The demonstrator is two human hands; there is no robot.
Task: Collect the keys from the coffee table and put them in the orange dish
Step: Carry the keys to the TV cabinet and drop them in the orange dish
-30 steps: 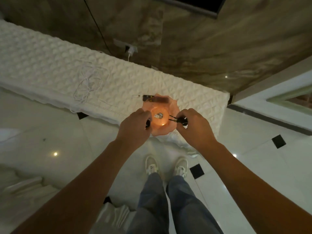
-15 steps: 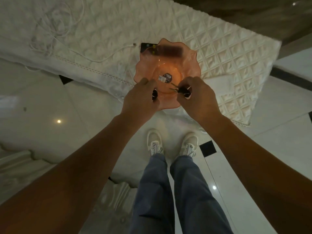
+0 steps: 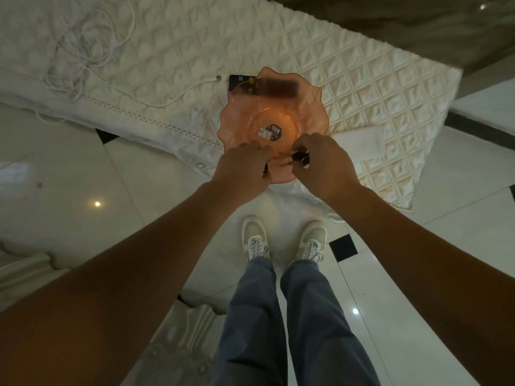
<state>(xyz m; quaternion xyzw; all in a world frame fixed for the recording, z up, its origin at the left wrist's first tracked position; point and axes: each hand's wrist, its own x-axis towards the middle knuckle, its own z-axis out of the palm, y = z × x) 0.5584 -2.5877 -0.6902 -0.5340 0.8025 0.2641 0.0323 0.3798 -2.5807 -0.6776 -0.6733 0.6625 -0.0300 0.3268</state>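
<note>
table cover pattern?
White quilted diamond pattern on the table cover; head view.

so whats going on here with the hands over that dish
A person stands at a table under a quilted white cloth, both hands over the near rim of an orange dish. The right hand pinches a black-headed key just above the dish. The left hand is closed on something dark, mostly hidden. A small tag lies in the dish's middle.

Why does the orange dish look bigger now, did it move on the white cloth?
No. The orange dish sits at the same spot on the quilted white cloth, its far rim over the dark flat thing. Only the head camera came closer.
</note>
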